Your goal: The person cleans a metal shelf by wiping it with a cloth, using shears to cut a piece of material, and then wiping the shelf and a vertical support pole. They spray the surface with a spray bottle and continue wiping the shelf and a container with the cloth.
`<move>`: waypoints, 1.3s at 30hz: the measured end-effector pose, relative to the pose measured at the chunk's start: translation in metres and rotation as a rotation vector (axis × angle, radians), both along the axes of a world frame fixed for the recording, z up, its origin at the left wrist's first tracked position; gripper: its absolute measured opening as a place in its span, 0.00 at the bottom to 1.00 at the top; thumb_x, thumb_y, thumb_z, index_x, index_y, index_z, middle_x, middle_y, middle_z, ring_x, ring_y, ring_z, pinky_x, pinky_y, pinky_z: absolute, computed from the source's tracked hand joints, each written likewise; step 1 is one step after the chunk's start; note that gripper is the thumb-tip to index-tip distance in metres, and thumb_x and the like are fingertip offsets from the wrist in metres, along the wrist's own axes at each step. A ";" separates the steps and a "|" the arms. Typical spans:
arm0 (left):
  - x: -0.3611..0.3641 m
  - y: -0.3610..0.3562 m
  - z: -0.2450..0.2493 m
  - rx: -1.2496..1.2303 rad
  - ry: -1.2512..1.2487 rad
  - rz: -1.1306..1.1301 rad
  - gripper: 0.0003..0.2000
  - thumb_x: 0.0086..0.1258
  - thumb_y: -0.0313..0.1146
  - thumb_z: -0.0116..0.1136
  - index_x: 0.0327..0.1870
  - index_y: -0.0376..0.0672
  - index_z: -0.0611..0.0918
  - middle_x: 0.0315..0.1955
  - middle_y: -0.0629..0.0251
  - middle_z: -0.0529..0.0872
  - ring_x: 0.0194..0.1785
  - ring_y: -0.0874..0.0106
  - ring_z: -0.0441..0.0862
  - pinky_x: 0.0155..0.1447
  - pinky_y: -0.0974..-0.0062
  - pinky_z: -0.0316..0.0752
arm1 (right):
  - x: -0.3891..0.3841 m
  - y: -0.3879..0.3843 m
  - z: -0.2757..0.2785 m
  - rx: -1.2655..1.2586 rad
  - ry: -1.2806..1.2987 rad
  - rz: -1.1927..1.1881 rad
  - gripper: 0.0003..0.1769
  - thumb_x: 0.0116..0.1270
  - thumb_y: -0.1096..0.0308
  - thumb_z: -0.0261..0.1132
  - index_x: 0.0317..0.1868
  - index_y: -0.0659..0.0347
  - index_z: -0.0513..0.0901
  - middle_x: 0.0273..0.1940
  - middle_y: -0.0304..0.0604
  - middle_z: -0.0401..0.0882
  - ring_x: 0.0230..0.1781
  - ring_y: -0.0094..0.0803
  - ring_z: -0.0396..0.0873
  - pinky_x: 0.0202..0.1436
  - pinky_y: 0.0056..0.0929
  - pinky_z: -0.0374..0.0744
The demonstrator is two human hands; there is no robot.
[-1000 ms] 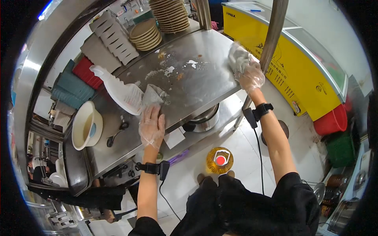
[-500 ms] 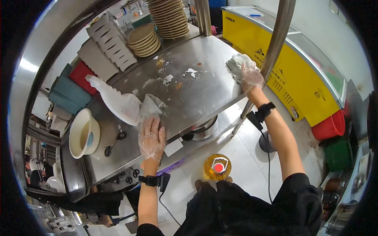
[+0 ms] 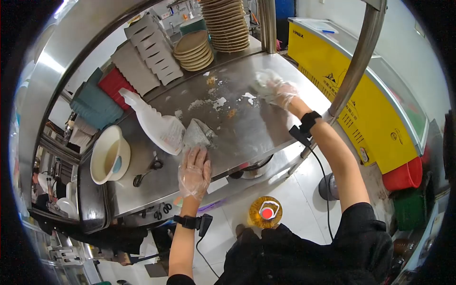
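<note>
My right hand (image 3: 283,93), in a clear plastic glove, presses a pale cloth (image 3: 267,85) against the steel table (image 3: 256,137) towards its right end. The cloth is smeared by motion. White foamy spots (image 3: 219,103) and brownish stains (image 3: 232,114) mark the steel to its left. My left hand (image 3: 194,172), gloved too, rests at the table's front edge with its fingers stretched out. Just beyond those fingertips is a crumpled greyish mesh cloth (image 3: 198,133). Beside that cloth, a white bottle (image 3: 161,129) lies on its side.
A cream basin (image 3: 98,166) and black-handled scissors (image 3: 148,171) are on the left. Stacked plates (image 3: 194,50) and grey trays (image 3: 154,52) line the back. A steel post (image 3: 356,61) rises at the right corner, before a yellow freezer (image 3: 342,90). An oil jug (image 3: 266,212) stands on the floor.
My right hand has swept the cloth from the table's right edge inward to the left. My left hand stays by the front edge, while the whole view has shifted slightly.
</note>
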State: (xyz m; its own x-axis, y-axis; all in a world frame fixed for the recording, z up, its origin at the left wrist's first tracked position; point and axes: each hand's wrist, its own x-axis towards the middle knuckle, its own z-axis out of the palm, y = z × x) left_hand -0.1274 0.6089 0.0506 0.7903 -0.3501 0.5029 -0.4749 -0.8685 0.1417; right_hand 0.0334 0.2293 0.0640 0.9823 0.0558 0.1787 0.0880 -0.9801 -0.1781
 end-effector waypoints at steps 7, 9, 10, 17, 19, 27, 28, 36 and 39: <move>-0.001 0.001 -0.001 0.020 0.034 0.033 0.18 0.75 0.40 0.52 0.61 0.46 0.79 0.64 0.60 0.77 0.69 0.51 0.70 0.68 0.55 0.70 | -0.052 0.034 -0.003 0.120 0.196 0.257 0.30 0.67 0.50 0.67 0.67 0.48 0.75 0.61 0.45 0.77 0.56 0.42 0.80 0.58 0.33 0.79; 0.001 0.002 -0.001 0.013 0.040 0.007 0.18 0.75 0.41 0.51 0.61 0.46 0.80 0.64 0.60 0.77 0.70 0.52 0.70 0.69 0.56 0.69 | -0.052 0.023 0.015 0.143 0.298 0.097 0.33 0.63 0.48 0.69 0.68 0.41 0.73 0.65 0.46 0.74 0.59 0.44 0.78 0.59 0.34 0.79; 0.000 0.003 -0.001 0.005 0.034 0.021 0.18 0.75 0.41 0.51 0.61 0.46 0.80 0.64 0.60 0.77 0.70 0.52 0.70 0.69 0.56 0.69 | -0.042 0.003 0.008 -0.189 0.108 0.198 0.35 0.61 0.47 0.70 0.68 0.44 0.73 0.59 0.49 0.78 0.56 0.46 0.80 0.59 0.37 0.79; 0.005 0.006 -0.011 0.020 0.027 0.022 0.19 0.76 0.43 0.48 0.61 0.47 0.80 0.64 0.61 0.77 0.72 0.55 0.68 0.69 0.55 0.69 | 0.037 -0.082 0.007 -0.261 0.038 -0.369 0.22 0.67 0.57 0.62 0.61 0.47 0.80 0.50 0.49 0.85 0.52 0.49 0.83 0.54 0.44 0.82; 0.007 0.007 -0.018 0.032 0.095 0.034 0.19 0.75 0.44 0.48 0.61 0.48 0.80 0.66 0.62 0.75 0.73 0.56 0.66 0.68 0.55 0.69 | 0.049 -0.082 0.000 -0.351 -0.222 -0.292 0.23 0.73 0.46 0.55 0.42 0.55 0.88 0.43 0.50 0.87 0.45 0.48 0.85 0.46 0.44 0.81; 0.003 0.005 -0.009 0.011 0.238 0.056 0.22 0.75 0.42 0.46 0.66 0.44 0.77 0.70 0.59 0.71 0.77 0.57 0.58 0.80 0.62 0.52 | 0.144 -0.044 -0.003 -0.078 -0.049 -0.194 0.23 0.72 0.57 0.61 0.63 0.57 0.77 0.61 0.53 0.78 0.62 0.52 0.76 0.62 0.43 0.75; 0.002 0.005 -0.007 0.017 0.255 0.060 0.22 0.75 0.42 0.46 0.66 0.45 0.77 0.70 0.60 0.71 0.78 0.58 0.58 0.80 0.60 0.53 | 0.143 -0.025 0.017 -0.211 0.088 -0.208 0.27 0.70 0.54 0.63 0.65 0.57 0.76 0.64 0.54 0.76 0.64 0.53 0.74 0.64 0.44 0.74; 0.000 0.003 -0.003 -0.028 0.211 0.071 0.20 0.75 0.43 0.47 0.64 0.49 0.79 0.68 0.63 0.73 0.75 0.56 0.63 0.71 0.49 0.67 | 0.156 0.019 0.018 0.540 0.393 -0.026 0.23 0.70 0.57 0.64 0.65 0.45 0.78 0.60 0.39 0.82 0.54 0.35 0.82 0.61 0.31 0.78; 0.000 0.001 -0.001 -0.023 0.173 0.078 0.19 0.76 0.43 0.47 0.62 0.49 0.79 0.67 0.64 0.74 0.74 0.55 0.65 0.66 0.47 0.70 | 0.126 0.009 0.011 -0.247 0.146 0.322 0.32 0.65 0.54 0.68 0.70 0.42 0.74 0.64 0.40 0.79 0.56 0.40 0.81 0.62 0.32 0.78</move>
State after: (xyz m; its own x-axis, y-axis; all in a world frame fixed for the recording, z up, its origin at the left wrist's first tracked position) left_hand -0.1270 0.6102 0.0495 0.8902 -0.2742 0.3639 -0.3729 -0.8974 0.2360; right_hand 0.1595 0.2382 0.0754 0.9218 0.3872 -0.0185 0.3876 -0.9215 0.0255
